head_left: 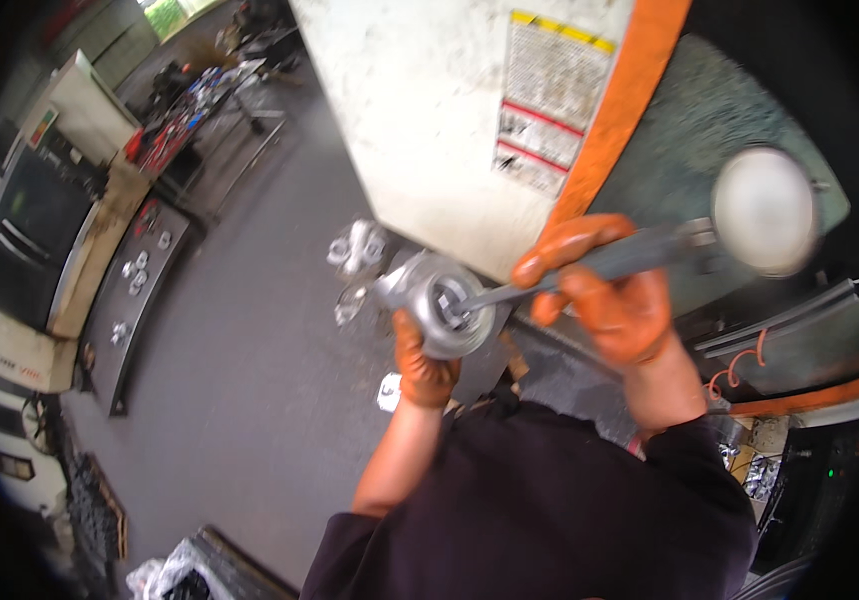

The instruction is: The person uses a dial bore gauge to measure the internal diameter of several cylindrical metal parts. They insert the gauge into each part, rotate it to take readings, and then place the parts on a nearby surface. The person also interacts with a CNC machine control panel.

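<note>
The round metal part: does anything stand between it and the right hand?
Only the grey-handled tool, gripped by the right hand, spans the gap, its shaft reaching the round metal part. Nothing else visible stands between.

I see a large printed label (555, 100) on the white panel (420, 110), beside its orange edge: upright, with a yellow band across the top, a block of fine print below and red bands lower down — the small lines too blurred for me to read. Far left, I make out a line of dark and red lettering (8, 360) on the pale front of a machine (72, 295) — large characters, bent by my lens near the rim.
</note>
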### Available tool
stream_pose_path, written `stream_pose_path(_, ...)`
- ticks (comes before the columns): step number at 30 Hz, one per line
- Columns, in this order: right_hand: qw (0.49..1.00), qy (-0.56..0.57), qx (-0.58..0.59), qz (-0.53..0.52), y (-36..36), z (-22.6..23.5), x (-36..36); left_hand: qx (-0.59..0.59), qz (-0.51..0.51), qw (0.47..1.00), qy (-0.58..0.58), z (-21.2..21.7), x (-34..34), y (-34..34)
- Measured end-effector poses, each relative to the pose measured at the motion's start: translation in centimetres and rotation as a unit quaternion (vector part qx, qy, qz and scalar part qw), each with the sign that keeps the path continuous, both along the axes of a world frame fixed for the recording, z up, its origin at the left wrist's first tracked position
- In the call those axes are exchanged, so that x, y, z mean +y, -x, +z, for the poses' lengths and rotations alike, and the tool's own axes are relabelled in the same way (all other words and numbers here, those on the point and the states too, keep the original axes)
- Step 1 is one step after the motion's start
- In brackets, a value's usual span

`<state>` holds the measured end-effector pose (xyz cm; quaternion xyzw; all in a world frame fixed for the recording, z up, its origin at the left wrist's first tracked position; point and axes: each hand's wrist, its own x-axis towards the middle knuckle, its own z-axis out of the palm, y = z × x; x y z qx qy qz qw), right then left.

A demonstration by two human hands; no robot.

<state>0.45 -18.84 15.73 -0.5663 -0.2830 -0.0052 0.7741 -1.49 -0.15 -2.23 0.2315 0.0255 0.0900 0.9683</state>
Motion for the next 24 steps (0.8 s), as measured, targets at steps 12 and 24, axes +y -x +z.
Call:
stream_pose_path(12,0.996,-0.016,-0.013,-0.082,2.5,1.2,0.5,-0.110,-0.045,0.993,-0.027,2.3,2.0,0.1)
stream_pose_path(24,0.984,-0.096,0.051,-0.138,2.7,0.7,1.7,-0.133,-0.005,0.990,-0.045,3.4,3.1,0.1)
